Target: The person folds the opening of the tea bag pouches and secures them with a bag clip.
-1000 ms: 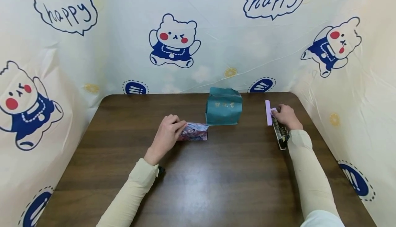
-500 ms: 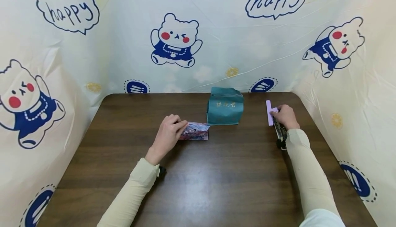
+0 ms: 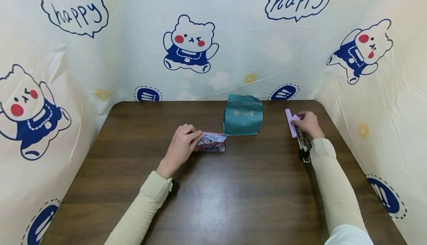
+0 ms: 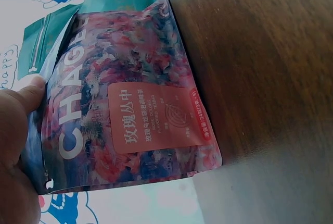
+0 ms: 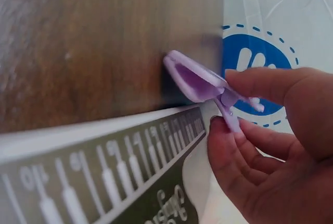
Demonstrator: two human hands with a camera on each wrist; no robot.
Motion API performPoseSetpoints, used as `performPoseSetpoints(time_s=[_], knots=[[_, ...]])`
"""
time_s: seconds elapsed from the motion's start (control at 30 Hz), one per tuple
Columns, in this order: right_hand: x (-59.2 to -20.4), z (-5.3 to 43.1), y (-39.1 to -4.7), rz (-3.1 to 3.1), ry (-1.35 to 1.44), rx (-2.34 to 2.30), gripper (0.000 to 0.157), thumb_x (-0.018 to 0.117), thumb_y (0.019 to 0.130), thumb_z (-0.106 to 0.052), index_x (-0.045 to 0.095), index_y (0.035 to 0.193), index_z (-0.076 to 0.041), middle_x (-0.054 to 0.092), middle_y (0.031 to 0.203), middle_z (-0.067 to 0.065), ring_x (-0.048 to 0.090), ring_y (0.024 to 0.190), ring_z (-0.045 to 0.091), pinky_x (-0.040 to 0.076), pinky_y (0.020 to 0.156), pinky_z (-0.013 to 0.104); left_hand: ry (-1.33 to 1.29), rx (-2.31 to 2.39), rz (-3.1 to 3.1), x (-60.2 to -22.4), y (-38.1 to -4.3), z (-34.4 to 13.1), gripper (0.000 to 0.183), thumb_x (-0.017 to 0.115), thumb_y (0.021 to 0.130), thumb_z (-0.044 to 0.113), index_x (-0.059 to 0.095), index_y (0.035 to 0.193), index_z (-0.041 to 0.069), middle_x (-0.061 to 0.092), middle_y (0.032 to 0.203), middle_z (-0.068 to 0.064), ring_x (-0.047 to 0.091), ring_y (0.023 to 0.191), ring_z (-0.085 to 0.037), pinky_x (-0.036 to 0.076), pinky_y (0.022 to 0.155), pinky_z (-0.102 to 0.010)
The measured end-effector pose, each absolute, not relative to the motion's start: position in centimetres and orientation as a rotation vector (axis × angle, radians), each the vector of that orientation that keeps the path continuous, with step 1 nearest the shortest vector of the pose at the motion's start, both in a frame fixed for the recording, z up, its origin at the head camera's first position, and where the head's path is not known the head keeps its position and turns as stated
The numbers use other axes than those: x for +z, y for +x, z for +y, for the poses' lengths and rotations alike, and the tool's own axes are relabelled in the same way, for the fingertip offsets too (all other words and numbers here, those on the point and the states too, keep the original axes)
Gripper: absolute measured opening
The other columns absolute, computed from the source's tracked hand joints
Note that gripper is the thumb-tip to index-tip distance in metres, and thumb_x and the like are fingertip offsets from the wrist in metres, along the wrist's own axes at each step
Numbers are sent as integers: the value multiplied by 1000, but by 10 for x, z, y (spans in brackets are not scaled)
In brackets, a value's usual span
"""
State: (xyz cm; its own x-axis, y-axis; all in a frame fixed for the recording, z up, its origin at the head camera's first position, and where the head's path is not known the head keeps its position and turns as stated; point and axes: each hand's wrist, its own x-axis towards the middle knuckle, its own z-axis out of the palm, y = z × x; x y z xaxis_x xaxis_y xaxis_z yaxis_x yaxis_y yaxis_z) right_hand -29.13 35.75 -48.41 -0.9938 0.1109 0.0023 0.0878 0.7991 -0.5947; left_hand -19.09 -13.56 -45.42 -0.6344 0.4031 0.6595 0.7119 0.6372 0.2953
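Note:
My left hand [image 3: 180, 143] pinches the top edge of a pink-and-blue tea pouch [image 3: 212, 143] on the table. In the left wrist view, the thumb lies at the pouch's top edge, beside the lettering CHAGEE; the other fingers are mostly hidden. At the right, my right hand [image 3: 309, 123] pinches the handles of a purple bag clip [image 3: 290, 123] between thumb and fingers. The right wrist view shows this clip [image 5: 193, 76] nearly end-on, its long bar pointing away from the hand. A teal bag [image 3: 242, 116] stands upright behind the pouch.
Close under my right hand lies a long dark-and-white strip [image 3: 301, 138] with a numbered scale. The brown table [image 3: 213, 193] ends at a white printed cloth [image 3: 240, 33] at the back and sides.
The purple clip has turned slightly, its far end to the left and its near end to the right. The left hand and the pouch look unchanged.

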Motion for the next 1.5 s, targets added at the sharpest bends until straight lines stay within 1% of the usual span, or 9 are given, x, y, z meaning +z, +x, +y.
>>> performPoseSetpoints(time_s=[0.23,0.37,0.47,0.67,0.77,0.93,1.1,1.33,1.5], knots=[[-481,352,-287,-2973,-80,1049,39,71,79,-16,63,108,7,64,94,21,56,73,14,46,60,23,-866,-734,-2331,-455,-191,-135,12,66,86,15,74,93,8,49,76,2,42,70,-15,30,67,-29],[-478,349,-282,-2979,-20,1078,40,72,80,-19,63,109,6,65,94,21,56,69,6,46,59,20,-865,-732,-2340,-454,-190,-135,12,66,87,15,74,94,8,49,76,2,42,70,-15,30,67,-29],[-472,344,-275,-2986,35,1078,39,72,80,-20,63,108,5,66,94,20,56,70,8,46,60,20,-860,-731,-2341,-454,-190,-135,12,66,87,15,74,94,9,49,77,2,41,70,-15,29,67,-29],[-453,324,-252,-3041,193,1054,33,73,79,-17,65,105,1,65,93,18,58,79,23,48,63,27,-858,-720,-2337,-453,-190,-134,13,66,87,15,74,94,8,48,76,2,41,70,-15,29,67,-29],[-446,315,-242,-3063,258,1062,29,73,78,-14,65,103,0,64,92,16,57,80,25,50,65,30,-854,-720,-2340,-454,-190,-134,13,66,87,15,74,95,8,49,76,2,41,70,-15,29,67,-29],[-438,302,-227,-3074,366,1129,26,74,77,-11,66,101,-3,63,92,13,57,78,24,51,67,33,-850,-714,-2346,-455,-191,-135,13,66,87,15,74,96,9,49,76,2,41,70,-15,29,68,-29],[-432,291,-216,-3054,488,1198,29,76,76,-10,67,103,-4,65,93,11,58,78,23,52,70,32,-850,-715,-2346,-455,-191,-135,13,66,87,15,74,95,8,49,76,2,41,71,-15,29,68,-29],[-432,272,-208,-2978,620,1252,32,81,72,-21,71,100,-9,68,88,5,61,72,19,53,66,28,-845,-711,-2353,-454,-191,-134,14,66,87,16,74,95,8,48,76,2,42,72,-15,30,68,-29],[-436,258,-206,-2930,705,1361,33,80,73,-26,71,100,-10,68,87,3,60,71,19,52,65,28,-843,-714,-2351,-454,-191,-134,14,66,87,15,74,96,8,48,76,3,41,71,-15,30,69,-29]])
